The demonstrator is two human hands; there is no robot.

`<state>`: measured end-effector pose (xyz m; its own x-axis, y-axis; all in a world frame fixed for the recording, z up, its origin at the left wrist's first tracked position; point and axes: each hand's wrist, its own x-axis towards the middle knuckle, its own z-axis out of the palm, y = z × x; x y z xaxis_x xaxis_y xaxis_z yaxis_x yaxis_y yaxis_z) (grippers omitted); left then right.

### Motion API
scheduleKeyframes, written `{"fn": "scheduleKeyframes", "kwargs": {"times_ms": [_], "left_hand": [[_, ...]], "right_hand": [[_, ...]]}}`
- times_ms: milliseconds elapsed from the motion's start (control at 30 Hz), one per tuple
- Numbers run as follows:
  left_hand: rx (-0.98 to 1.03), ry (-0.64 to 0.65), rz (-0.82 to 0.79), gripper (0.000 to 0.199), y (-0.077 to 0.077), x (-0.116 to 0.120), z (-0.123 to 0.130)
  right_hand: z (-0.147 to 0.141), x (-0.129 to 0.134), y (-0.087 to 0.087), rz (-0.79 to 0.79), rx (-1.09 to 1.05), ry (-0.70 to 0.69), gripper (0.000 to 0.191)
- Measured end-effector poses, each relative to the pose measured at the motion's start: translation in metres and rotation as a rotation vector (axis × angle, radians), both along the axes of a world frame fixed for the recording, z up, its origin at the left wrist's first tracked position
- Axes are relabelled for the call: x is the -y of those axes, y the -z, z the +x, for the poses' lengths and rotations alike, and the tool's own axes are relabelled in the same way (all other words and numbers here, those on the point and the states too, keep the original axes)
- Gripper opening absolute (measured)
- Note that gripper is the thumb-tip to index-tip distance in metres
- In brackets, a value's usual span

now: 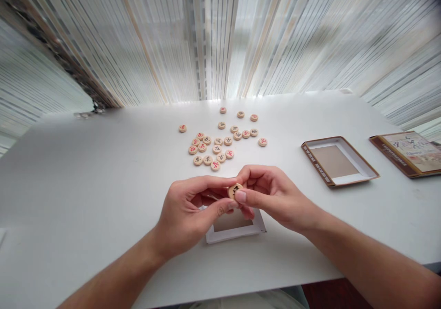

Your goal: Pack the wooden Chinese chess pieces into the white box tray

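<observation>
A round wooden piece with a black character (234, 191) is held between both hands, above a small white tray (237, 233). My left hand (196, 208) is closed on the piece's left side with thumb and fingers. From the right, my right hand (268, 194) pinches the same piece, its thumb lying over the face. Both hands cover the upper part of the tray. Beyond them several round wooden pieces (217, 148) with red or black characters lie scattered flat on the white table (103, 199).
An open brown-edged box part (315, 166) lies to the right, inside upward. Farther right is a printed box lid (392, 156) at the frame's edge. A striped string curtain (220, 38) hangs behind the table's far edge.
</observation>
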<state>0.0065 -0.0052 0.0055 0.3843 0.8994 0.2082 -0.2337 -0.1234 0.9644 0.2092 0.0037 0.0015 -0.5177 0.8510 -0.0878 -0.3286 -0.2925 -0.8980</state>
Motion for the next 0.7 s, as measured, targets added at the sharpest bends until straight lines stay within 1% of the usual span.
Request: {"fn": "scheduleKeyframes", "kwargs": {"times_ms": [167,267,433,500,633,700], "left_hand": [[-0.009,-0.045,-0.034,0.04,-0.0007,-0.0012,-0.0015],[-0.015,-0.052,-0.033,0.035,-0.0002,-0.0026,-0.002],[-0.032,-0.055,-0.02,0.025,-0.0013,-0.0025,-0.0018],[-0.061,-0.087,-0.01,0.024,-0.0015,-0.0017,-0.0018],[-0.124,-0.179,0.032,0.024,0.0015,-0.0007,-0.0031],[-0.14,-0.216,0.052,0.024,0.0035,-0.0007,-0.004]], "right_hand": [[0.0013,-0.0007,0.0035,0.038,-0.029,-0.013,0.017],[0.0004,-0.0009,0.0036,0.043,-0.025,-0.003,0.016],[-0.0021,-0.0003,0.0012,0.119,0.049,0.068,0.015],[-0.0022,0.0003,0.0003,0.186,0.101,0.112,0.014],[-0.001,0.002,-0.0008,0.419,0.261,0.239,0.011],[-0.0006,0.0031,-0.0005,0.504,0.307,0.287,0.012]]}}
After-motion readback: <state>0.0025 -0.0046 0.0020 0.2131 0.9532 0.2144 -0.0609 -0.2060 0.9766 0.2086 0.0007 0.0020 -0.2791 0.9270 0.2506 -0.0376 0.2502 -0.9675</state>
